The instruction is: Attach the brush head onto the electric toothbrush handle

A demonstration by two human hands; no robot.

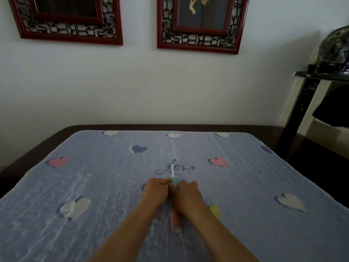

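A pink electric toothbrush handle [174, 221] lies lengthwise on the blue cloth, its flat end towards me. A white and mint brush head [173, 174] sticks out from its far end, pointing away from me. My left hand [155, 192] pinches the mint base of the brush head from the left. Wrapped around the upper part of the handle from the right is my right hand [188, 197]. Both hands meet over the joint, which is hidden, so I cannot tell whether the head is seated.
The blue cloth [94, 176] with heart patterns covers a dark table [37, 144] against a white wall. Two framed pictures [198, 23] hang on the wall. A dark marble stand [309, 87] with a rounded object sits at the right.
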